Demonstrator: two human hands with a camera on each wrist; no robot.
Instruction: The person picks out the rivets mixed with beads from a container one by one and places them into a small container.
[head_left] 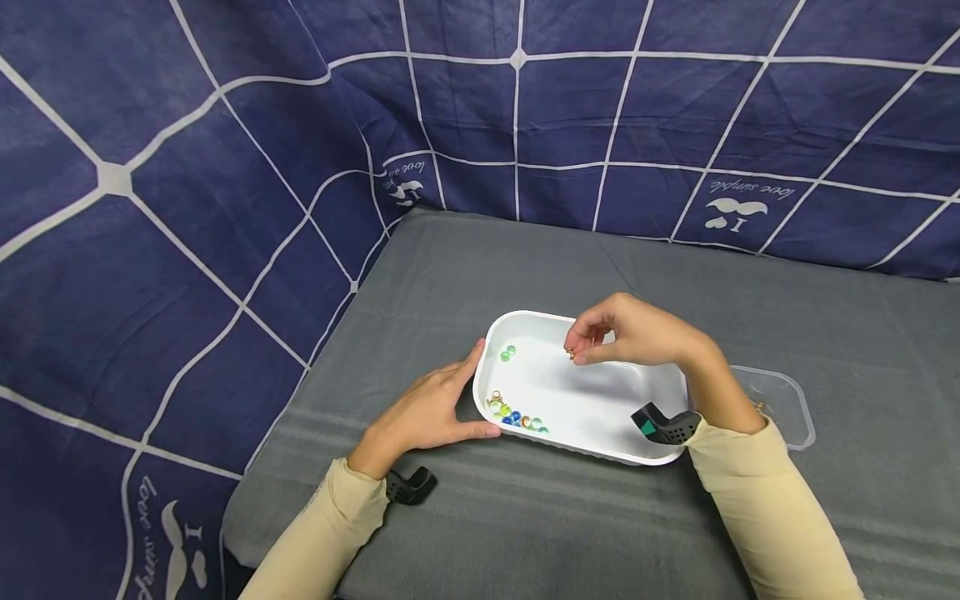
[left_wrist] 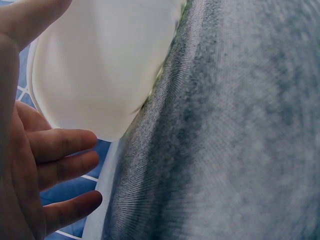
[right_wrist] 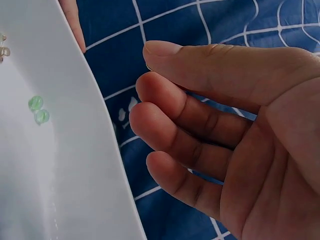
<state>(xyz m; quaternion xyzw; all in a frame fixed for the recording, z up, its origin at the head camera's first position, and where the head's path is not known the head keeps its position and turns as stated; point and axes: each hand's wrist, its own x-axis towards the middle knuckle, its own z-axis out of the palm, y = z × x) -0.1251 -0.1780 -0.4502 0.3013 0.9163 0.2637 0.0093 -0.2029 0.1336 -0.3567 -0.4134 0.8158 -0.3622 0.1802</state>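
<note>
A white oblong tray (head_left: pixel 600 412) lies on the grey cloth. My left hand (head_left: pixel 431 408) touches its left end, thumb and fingers spread about the corner; the left wrist view shows the fingers (left_wrist: pixel 65 145) nearly straight beside the white wall. Over the tray, my right hand (head_left: pixel 630 333) pinches a small gold-coloured metal piece (head_left: pixel 571 353) between thumb and fingertips. Its exact kind is too small to tell, and in the right wrist view the fingers mostly hide it. Two green glass marbles (right_wrist: pixel 39 110) lie at the tray's far left corner. Several coloured marbles (head_left: pixel 515 417) line the near left corner.
More gold-coloured pieces (head_left: pixel 496 397) lie beside the marbles in the near left corner. A clear plastic container (head_left: pixel 797 408) stands right of the tray, partly behind my right forearm, with something small and gold in it. Blue checked fabric (head_left: pixel 570 117) hangs behind and at the left.
</note>
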